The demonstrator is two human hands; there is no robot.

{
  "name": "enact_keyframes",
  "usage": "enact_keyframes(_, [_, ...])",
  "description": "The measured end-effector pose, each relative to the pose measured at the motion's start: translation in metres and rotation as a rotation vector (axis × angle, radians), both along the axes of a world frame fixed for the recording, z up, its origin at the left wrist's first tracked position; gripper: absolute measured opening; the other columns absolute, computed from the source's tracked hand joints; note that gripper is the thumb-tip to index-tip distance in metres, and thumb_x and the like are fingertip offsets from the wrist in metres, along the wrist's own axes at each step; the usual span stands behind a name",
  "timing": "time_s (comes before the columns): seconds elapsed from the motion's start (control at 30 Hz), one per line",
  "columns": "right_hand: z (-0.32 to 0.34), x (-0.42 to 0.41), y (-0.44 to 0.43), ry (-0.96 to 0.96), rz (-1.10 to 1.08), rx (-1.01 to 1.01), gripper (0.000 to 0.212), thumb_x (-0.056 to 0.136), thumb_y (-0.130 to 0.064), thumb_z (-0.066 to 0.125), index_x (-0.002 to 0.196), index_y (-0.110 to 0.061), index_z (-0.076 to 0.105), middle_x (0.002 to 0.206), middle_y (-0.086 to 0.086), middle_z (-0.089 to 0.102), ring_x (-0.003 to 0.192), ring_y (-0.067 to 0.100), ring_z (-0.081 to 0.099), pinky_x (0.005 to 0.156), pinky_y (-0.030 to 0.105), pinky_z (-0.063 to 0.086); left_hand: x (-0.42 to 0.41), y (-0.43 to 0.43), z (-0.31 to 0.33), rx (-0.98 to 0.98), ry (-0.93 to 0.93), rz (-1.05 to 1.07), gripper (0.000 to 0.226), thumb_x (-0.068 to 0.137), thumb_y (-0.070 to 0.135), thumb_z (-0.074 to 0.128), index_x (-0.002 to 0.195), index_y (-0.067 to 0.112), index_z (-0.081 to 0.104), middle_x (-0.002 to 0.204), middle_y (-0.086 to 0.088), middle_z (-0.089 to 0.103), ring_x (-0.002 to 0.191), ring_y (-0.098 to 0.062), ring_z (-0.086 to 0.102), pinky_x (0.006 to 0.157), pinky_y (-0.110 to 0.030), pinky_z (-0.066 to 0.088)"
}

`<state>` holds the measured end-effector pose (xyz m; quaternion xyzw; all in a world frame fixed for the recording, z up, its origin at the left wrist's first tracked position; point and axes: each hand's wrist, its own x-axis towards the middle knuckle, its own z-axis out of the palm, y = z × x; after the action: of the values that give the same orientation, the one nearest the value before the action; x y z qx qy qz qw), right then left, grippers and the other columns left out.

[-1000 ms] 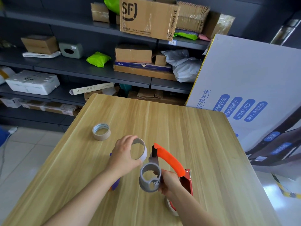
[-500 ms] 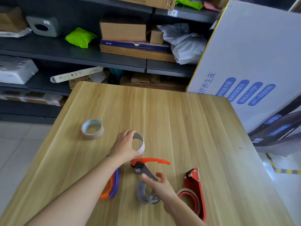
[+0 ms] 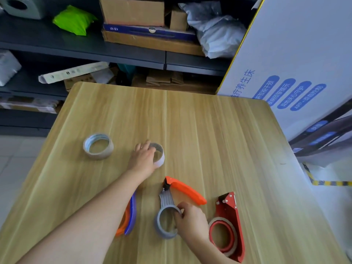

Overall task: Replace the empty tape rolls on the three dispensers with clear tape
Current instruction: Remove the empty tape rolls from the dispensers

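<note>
Removal of the empty core from the orange-handled dispenser [image 3: 185, 190] looks done. The next move, I judge, calls for the clear tape roll [image 3: 98, 146], lying well left on the wooden table [image 3: 209, 134]. The left hand [image 3: 142, 159] curls around the empty white core [image 3: 160, 161], low at the table. The right hand [image 3: 192, 220] pinches the dispenser's grey ring [image 3: 162, 226]. Near it lie a red dispenser [image 3: 236, 216] and an orange-blue dispenser [image 3: 131, 220].

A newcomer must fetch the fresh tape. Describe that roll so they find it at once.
Start at the wooden table in front of the dark shelves. On the table's left side, the tape roll lies flat on its own. Unlike the thin bare core that the left hand holds beside it, its wall is thick and tan.
</note>
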<state>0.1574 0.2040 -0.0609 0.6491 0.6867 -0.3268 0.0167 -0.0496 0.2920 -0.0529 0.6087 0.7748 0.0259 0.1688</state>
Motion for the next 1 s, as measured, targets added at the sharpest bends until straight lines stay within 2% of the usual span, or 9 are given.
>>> enact_keyframes(0.07, [0.0, -0.002, -0.001, -0.005, -0.016, 0.015, 0.028, 0.088, -0.046, 0.052, 0.107, -0.029, 0.065, 0.091, -0.003, 0.075, 0.092, 0.019, 0.068, 0.071, 0.03, 0.048, -0.002, -0.002, -0.01, -0.021, 0.062, 0.014, 0.041, 0.086, 0.033, 0.064, 0.122, 0.016, 0.056, 0.155, -0.014, 0.02, 0.138, -0.034, 0.023, 0.108, -0.039, 0.033])
enact_keyframes(0.2, [0.0, -0.003, -0.003, 0.039, -0.025, 0.061, 0.03, 0.087, -0.046, 0.053, 0.107, -0.028, 0.066, 0.075, -0.007, 0.067, 0.087, 0.017, 0.068, 0.067, 0.029, 0.045, 0.001, -0.013, -0.015, 0.115, 0.129, 0.072, 0.016, 0.077, 0.017, 0.076, 0.09, 0.015, 0.067, 0.118, -0.014, 0.049, 0.104, -0.032, 0.048, 0.067, -0.032, 0.045])
enact_keyframes(0.27, [0.001, -0.002, -0.002, 0.061, -0.027, 0.062, 0.027, 0.089, -0.043, 0.054, 0.108, -0.028, 0.066, 0.073, -0.008, 0.061, 0.086, 0.017, 0.068, 0.069, 0.029, 0.046, -0.001, -0.012, -0.018, 0.105, 0.127, 0.067, 0.012, 0.09, 0.012, 0.058, 0.101, 0.014, 0.064, 0.123, -0.01, 0.044, 0.112, -0.028, 0.042, 0.072, -0.028, 0.043])
enact_keyframes(0.37, [0.002, -0.003, -0.001, 0.085, -0.058, 0.05, 0.028, 0.09, -0.044, 0.056, 0.11, -0.027, 0.066, 0.08, -0.006, 0.066, 0.088, 0.017, 0.068, 0.072, 0.029, 0.049, -0.003, -0.008, -0.019, 0.002, 0.017, 0.074, 0.039, 0.093, 0.004, 0.049, 0.131, 0.01, 0.047, 0.147, -0.013, 0.025, 0.136, -0.028, 0.027, 0.096, -0.032, 0.044])
enact_keyframes(0.47, [0.006, -0.002, -0.001, 0.108, -0.06, 0.041, 0.033, 0.091, -0.05, 0.055, 0.112, -0.027, 0.065, 0.089, -0.005, 0.072, 0.089, 0.017, 0.067, 0.07, 0.029, 0.048, 0.004, -0.014, -0.016, -0.118, 0.007, -0.007, 0.071, 0.093, 0.005, 0.046, 0.152, 0.014, 0.007, 0.159, -0.015, -0.01, 0.148, -0.031, -0.009, 0.12, -0.042, 0.014])
enact_keyframes(0.53, [0.01, 0.003, 0.0, 0.09, -0.048, 0.062, 0.034, 0.091, -0.05, 0.054, 0.113, -0.026, 0.065, 0.09, -0.006, 0.07, 0.092, 0.017, 0.067, 0.068, 0.028, 0.044, 0.012, -0.022, -0.009, -0.141, 0.065, -0.081, 0.072, 0.094, 0.013, 0.046, 0.153, 0.018, 0.004, 0.159, -0.015, -0.015, 0.147, -0.031, -0.016, 0.12, -0.046, 0.006])
enact_keyframes(0.7, [0.026, 0.036, 0.011, -0.004, -0.009, 0.234, 0.024, 0.092, -0.036, 0.053, 0.105, -0.021, 0.067, 0.099, -0.001, 0.068, 0.096, 0.021, 0.062, 0.067, 0.029, 0.039, 0.056, -0.042, 0.022, -0.044, -0.029, -0.143, 0.052, 0.097, 0.032, 0.049, 0.145, 0.017, 0.036, 0.159, -0.013, 0.009, 0.148, -0.028, -0.002, 0.118, -0.04, 0.014])
enact_keyframes(0.87, [0.031, 0.085, 0.018, -0.169, 0.099, 0.442, 0.012, 0.079, -0.024, 0.066, 0.088, -0.016, 0.071, 0.093, 0.004, 0.065, 0.094, 0.029, 0.06, 0.07, 0.035, 0.048, 0.118, -0.068, 0.04, 0.046, -0.12, -0.222, 0.043, 0.095, 0.032, 0.049, 0.137, 0.02, 0.049, 0.15, -0.004, 0.031, 0.142, -0.021, 0.019, 0.115, -0.034, 0.022])
enact_keyframes(1.0, [0.038, 0.125, 0.013, -0.26, 0.091, 0.329, 0.042, 0.089, -0.034, 0.055, 0.129, -0.022, 0.05, 0.123, 0.001, 0.053, 0.114, 0.024, 0.049, 0.09, 0.032, 0.045, 0.168, -0.096, 0.039, 0.03, -0.171, -0.286, 0.048, 0.092, 0.039, 0.054, 0.136, 0.02, 0.049, 0.142, 0.001, 0.041, 0.136, -0.018, 0.029, 0.112, -0.033, 0.027])
